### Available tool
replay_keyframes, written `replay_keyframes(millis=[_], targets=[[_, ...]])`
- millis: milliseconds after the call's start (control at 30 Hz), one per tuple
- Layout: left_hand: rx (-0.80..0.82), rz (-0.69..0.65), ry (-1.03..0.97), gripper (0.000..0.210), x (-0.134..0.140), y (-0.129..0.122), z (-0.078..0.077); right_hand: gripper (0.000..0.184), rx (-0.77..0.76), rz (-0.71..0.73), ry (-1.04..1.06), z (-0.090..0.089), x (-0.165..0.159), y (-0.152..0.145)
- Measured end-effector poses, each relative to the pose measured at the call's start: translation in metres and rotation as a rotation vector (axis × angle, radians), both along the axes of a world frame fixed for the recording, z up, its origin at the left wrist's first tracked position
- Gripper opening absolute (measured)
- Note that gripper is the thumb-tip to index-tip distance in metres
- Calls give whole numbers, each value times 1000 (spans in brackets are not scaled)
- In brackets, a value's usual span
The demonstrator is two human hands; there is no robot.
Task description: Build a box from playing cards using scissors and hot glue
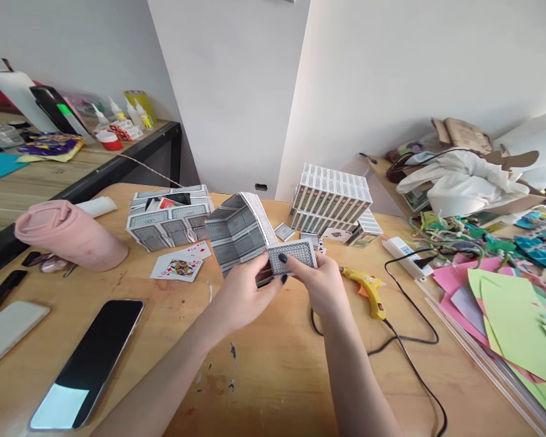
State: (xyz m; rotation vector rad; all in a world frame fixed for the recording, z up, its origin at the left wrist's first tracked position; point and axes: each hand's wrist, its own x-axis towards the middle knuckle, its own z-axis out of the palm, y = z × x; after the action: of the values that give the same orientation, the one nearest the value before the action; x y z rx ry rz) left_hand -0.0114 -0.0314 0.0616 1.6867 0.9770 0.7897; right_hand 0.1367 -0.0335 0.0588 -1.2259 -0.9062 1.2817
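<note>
My left hand (247,289) grips the lower edge of an open box built from playing cards (234,233), which is tilted above the table. Its inside faces left and shows grey patterned card backs. In my right hand (324,284) is a playing card (293,255), back side up, pressed by the thumb against the right side of the box. Fingertips of both hands meet near the card's lower left corner. Behind and to the left stands another card box (169,217) with loose cards inside. Face-up playing cards (178,266) lie in front of it.
A yellow glue gun (367,290) lies right of my hands, its cord running forward. Stacked card decks (332,197) stand at the back. A power strip (404,254) and coloured paper (509,321) are at right; a pink tumbler (73,233) and a phone (91,358) at left.
</note>
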Motion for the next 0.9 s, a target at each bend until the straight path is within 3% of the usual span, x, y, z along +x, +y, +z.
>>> replay_keyframes(millis=[100,200,300,433,533,733,900], targets=[[225,121,216,51,4,-2,-2,29,-42,-19,105,0,-3,-1],[349,184,416,42,7,-1,-11,28,-100,13,94,-6,-1,3],[324,107,547,28,11,1,-23,20,-158,56,-117,-14,8,9],[299,36,740,28,21,-2,-40,8,-194,121,-339,-26,19,11],[337,-5,852,32,28,-5,-51,9,-233,127,-355,-36,20,6],[422,9,934,37,36,-7,-65,10,-197,-27,-331,-50,15,0],[442,43,973,38,41,-10,-71,9,-240,-40,-486,-52,17,4]])
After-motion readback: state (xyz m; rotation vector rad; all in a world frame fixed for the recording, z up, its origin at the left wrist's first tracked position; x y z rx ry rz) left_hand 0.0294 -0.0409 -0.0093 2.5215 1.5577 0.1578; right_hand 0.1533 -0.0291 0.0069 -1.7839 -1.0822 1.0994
